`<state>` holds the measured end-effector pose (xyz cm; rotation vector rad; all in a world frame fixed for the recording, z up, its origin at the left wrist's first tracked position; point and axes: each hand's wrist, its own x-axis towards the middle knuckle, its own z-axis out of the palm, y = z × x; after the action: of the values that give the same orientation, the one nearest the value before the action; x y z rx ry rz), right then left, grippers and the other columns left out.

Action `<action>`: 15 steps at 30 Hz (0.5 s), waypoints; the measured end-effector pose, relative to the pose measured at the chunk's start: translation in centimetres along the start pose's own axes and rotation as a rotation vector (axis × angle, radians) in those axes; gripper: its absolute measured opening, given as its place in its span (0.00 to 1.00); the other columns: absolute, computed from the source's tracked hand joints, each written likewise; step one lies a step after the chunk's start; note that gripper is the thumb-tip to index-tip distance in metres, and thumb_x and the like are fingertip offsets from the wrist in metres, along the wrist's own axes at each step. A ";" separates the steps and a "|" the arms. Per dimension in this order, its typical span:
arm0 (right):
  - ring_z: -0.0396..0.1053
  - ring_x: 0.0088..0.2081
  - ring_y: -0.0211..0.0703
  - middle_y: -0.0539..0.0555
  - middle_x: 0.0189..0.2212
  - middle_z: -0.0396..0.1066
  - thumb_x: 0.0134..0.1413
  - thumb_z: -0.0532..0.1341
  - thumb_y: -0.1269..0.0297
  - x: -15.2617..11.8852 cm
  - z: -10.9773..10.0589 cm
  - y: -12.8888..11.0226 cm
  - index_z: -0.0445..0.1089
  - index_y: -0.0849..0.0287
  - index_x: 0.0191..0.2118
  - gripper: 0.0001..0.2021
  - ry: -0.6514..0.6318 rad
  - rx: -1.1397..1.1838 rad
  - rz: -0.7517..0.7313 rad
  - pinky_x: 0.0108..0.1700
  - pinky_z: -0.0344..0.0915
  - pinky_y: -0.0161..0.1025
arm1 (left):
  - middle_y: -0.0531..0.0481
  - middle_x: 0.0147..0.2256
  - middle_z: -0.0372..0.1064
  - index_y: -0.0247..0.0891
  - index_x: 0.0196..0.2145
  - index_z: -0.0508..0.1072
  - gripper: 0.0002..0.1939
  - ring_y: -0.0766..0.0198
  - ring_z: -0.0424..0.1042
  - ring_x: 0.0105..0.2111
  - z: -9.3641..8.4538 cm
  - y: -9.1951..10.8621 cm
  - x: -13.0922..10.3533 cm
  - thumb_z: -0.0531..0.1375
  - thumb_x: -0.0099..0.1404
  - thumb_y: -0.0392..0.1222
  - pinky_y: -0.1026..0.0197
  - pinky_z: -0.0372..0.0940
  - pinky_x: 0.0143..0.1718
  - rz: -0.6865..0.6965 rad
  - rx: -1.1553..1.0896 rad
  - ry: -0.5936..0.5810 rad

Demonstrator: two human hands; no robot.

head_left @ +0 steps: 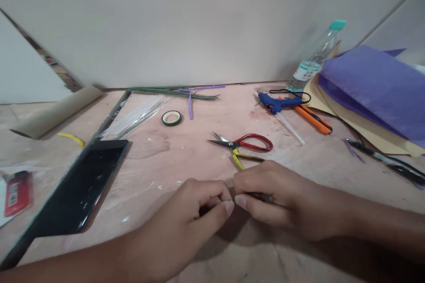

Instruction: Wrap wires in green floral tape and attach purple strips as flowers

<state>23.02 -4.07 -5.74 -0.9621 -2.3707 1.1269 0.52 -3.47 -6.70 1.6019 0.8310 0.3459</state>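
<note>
A pale wall (199,22) closes off the far side of the pinkish desk (146,172), whose stained top is flecked with white scraps left of the scissors (231,145). Right of the scissors, a folded purple sheet (372,84) overlies a tan sheet (327,106). On the scissors' near side, the left hand (195,212) and right hand (279,203) meet, each with thumb drawn in to curled fingers; whatever they may pinch is hidden, and I cannot tell what it is. The scissors lie just beyond, blades slightly parted, one red handle visible. Well left of them: a dark phone (84,181) and a hollow cardboard tube (59,112), its interior in shadow. Beyond them to the right: a clear bottle (307,70), teal-capped and labelled, containing clear liquid; nearer, a blue glue gun (275,102) bearing a translucent stick (289,127). Beyond them to the left: a roll of green tape (171,124).
</note>
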 end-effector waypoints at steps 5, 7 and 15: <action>0.64 0.32 0.38 0.49 0.28 0.68 0.68 0.57 0.66 0.0 -0.3 -0.1 0.68 0.59 0.32 0.10 0.067 0.045 0.045 0.35 0.56 0.38 | 0.60 0.23 0.55 0.39 0.28 0.66 0.15 0.69 0.55 0.25 -0.1 -0.1 -0.2 0.55 0.74 0.41 0.65 0.51 0.26 0.042 -0.004 0.007; 0.64 0.31 0.38 0.49 0.28 0.69 0.66 0.59 0.69 0.0 -0.2 -0.1 0.70 0.59 0.34 0.07 0.103 0.054 0.051 0.34 0.56 0.38 | 0.60 0.22 0.55 0.38 0.29 0.67 0.14 0.70 0.54 0.24 -0.2 -0.2 -0.1 0.55 0.75 0.42 0.65 0.51 0.25 0.040 -0.016 0.012; 0.63 0.29 0.36 0.45 0.26 0.67 0.64 0.60 0.69 0.1 -1.0 0.1 0.70 0.58 0.32 0.07 0.233 0.132 0.113 0.32 0.60 0.35 | 0.61 0.18 0.58 0.37 0.28 0.71 0.18 0.74 0.53 0.17 -1.0 -0.8 0.4 0.59 0.73 0.50 0.68 0.46 0.18 -0.013 -0.189 0.039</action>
<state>23.51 -3.38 -5.24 -1.1258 -2.0548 1.1276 -0.07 -2.52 -7.30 1.4169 0.8133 0.4346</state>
